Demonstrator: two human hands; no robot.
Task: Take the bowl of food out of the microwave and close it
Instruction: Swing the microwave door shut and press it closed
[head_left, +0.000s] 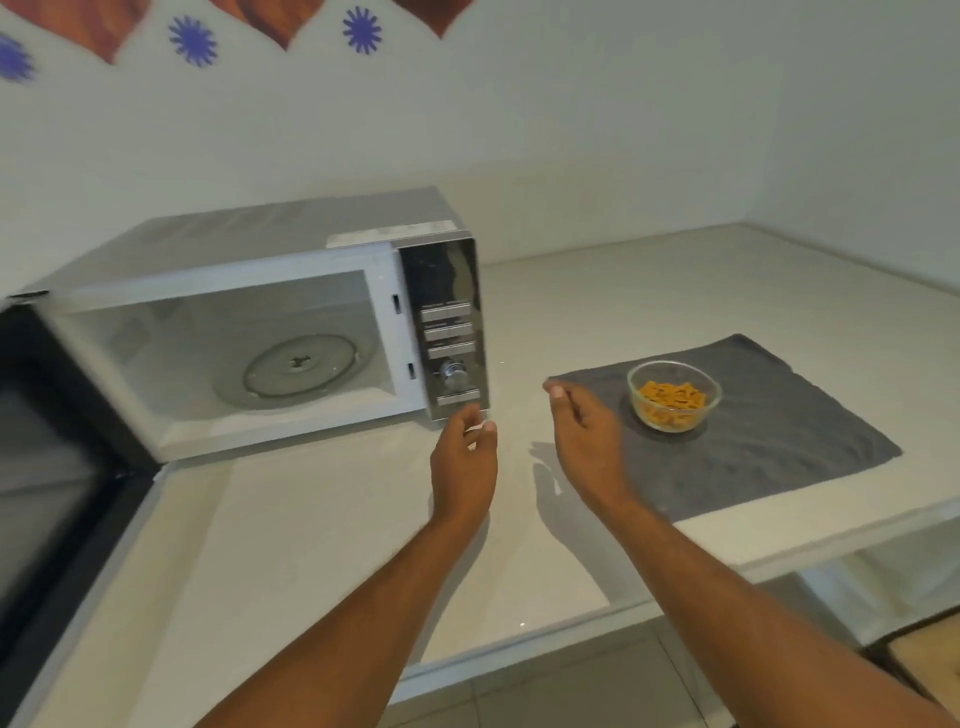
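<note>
The bowl (674, 395), a clear glass one with orange pieces of food inside, stands on the grey cloth (769, 441) to the right of the microwave (260, 322), well apart from it. The cloth probably protects the counter (322, 545) from a hot bowl, so this place looks chosen on purpose. The cavity of the microwave is empty; only the glass turntable (296, 371) lies there. The door (47, 467) is swung wide open to the left and its dark inner side fills the left edge of the view. Both hands are free and hold nothing. The left hand (465, 457) hangs just in front of the control panel (449, 332), with the fingers loosely curled and the thumb near the index finger. The right hand (584, 436) is between the microwave and the bowl, above the near left corner of the cloth; it is half open, the fingers relaxed, not touching the bowl. From this, the first part of the task seems finished, and the closing is not yet done. The door is far on the left, so the left hand is the natural one to reach across and push it shut. The bowl stands clear of the door's path, so nothing should be in the way.
</note>
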